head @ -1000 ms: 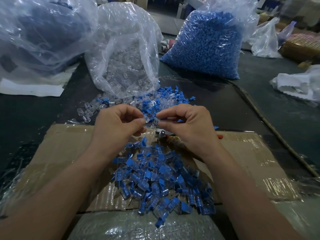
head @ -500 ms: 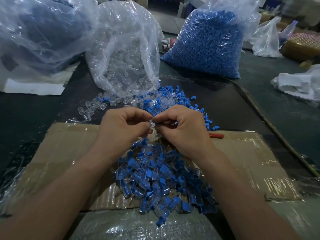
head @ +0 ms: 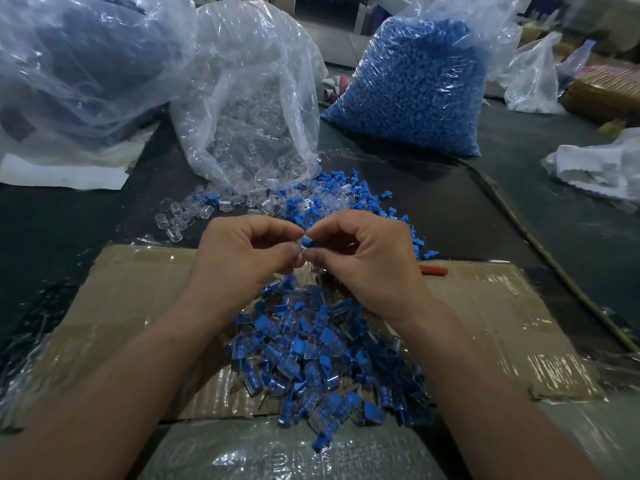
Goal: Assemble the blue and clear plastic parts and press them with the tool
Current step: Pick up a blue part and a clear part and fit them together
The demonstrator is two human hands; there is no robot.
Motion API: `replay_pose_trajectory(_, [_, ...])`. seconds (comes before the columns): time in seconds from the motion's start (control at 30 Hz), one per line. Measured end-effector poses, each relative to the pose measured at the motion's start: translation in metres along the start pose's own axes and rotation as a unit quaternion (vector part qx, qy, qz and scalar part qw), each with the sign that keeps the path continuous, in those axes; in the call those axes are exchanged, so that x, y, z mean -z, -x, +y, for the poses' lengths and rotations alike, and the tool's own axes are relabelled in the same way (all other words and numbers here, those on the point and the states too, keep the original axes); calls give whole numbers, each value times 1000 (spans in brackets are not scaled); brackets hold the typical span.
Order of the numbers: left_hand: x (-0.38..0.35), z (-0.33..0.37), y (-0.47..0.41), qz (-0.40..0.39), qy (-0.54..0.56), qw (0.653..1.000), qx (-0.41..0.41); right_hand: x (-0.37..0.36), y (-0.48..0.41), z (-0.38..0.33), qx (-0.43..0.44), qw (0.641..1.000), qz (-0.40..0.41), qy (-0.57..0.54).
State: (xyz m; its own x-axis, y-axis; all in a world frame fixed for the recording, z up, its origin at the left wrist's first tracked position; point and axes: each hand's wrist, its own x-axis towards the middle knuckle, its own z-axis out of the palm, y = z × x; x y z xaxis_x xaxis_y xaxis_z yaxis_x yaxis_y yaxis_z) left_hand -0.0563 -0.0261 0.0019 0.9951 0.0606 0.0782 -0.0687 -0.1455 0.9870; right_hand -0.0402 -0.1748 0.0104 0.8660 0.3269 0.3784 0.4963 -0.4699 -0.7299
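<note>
Pinching one blue part (head: 307, 242), left hand (head: 242, 258) and right hand (head: 367, 265), fingertips meeting, above assembled pile (head: 311, 355)

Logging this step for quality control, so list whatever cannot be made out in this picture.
- Head view, pinched parts between left hand and right hand: fingertips cover them, so their fit is hidden.
- Head view, tool: only a red handle end shows; the right hand hides the rest.
- Head view, far-left bag: crinkled plastic blurs its dark contents; the frame edge cuts it off.
</note>
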Motion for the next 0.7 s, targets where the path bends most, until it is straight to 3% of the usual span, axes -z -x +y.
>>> replay_pose_trajectory(0.3, [-2, -1, 2, -2, -58, 998, -27, 1, -1, 3, 17, 999, 3, 40])
replay_pose_trajectory(0.7, [4, -2, -6, -51, 152, 986, 49, -1, 0, 8, 47, 998, 20, -30])
